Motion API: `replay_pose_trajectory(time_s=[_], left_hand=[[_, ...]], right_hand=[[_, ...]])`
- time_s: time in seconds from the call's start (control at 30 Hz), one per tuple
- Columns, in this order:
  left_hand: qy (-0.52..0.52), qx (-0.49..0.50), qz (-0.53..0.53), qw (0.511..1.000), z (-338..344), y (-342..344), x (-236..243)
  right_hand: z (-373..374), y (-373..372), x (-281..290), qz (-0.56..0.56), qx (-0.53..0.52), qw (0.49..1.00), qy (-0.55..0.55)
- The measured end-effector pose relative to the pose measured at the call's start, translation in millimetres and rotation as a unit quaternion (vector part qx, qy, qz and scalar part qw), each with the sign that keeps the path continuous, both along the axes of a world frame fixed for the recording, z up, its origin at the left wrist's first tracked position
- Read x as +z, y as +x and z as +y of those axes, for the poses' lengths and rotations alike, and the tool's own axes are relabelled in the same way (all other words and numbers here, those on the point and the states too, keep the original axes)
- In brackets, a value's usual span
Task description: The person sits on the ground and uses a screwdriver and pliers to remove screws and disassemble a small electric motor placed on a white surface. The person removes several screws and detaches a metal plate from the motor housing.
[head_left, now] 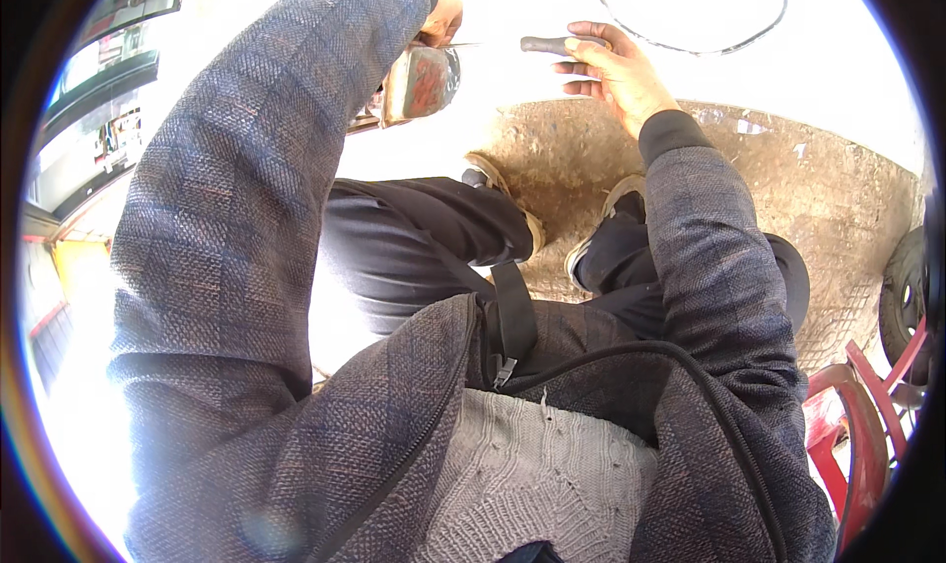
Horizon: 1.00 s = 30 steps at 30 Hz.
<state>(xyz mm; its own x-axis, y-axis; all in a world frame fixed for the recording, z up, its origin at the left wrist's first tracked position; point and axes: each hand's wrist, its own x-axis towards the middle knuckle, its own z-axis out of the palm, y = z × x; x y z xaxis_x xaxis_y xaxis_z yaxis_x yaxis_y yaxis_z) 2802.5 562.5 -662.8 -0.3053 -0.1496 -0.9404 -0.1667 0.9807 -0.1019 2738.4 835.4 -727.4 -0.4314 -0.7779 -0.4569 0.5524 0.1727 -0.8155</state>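
Observation:
My right hand (616, 75) grips the dark grey-brown handle (540, 44) of a tool between thumb and fingers, lower fingers partly spread. A thin shaft seems to extend leftward from it, washed out against the bright background. My left hand (439, 21) is at the top, partly hidden by its sleeve, with curled fingers; what they hold is unclear. Just below it is a worn, boxy object (422, 85) with red patches and a shiny side.
A black cable (724, 49) loops across the bright white area at the top. My shoes rest on dirty concrete (788, 169). At right are a wheel (897, 287) and red plastic chairs (847, 425). Dark-framed panels (99, 90) stand at left.

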Motion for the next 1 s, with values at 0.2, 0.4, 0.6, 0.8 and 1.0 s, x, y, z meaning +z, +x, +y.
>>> replay_pose_trajectory(time_s=[0.2,0.4,0.6,0.8,1.0], left_hand=[[0.004,-0.006,0.005,1.000,3,5,2],[0.007,-0.005,0.008,1.000,5,7,1],[0.017,-0.003,0.002,1.000,7,10,-3],[0.025,0.001,-0.015,1.000,7,14,-4],[0.028,0.005,-0.021,0.999,6,15,-5]], right_hand=[[1,1,-4,-0.010,0.035,0.999,0.033],[3,-1,-4,-0.073,0.054,0.995,0.030],[3,-1,-4,-0.014,0.002,1.000,-0.014],[4,-5,-7,-0.031,0.052,0.998,-0.002],[3,-4,-4,-0.063,0.058,0.992,0.096]])
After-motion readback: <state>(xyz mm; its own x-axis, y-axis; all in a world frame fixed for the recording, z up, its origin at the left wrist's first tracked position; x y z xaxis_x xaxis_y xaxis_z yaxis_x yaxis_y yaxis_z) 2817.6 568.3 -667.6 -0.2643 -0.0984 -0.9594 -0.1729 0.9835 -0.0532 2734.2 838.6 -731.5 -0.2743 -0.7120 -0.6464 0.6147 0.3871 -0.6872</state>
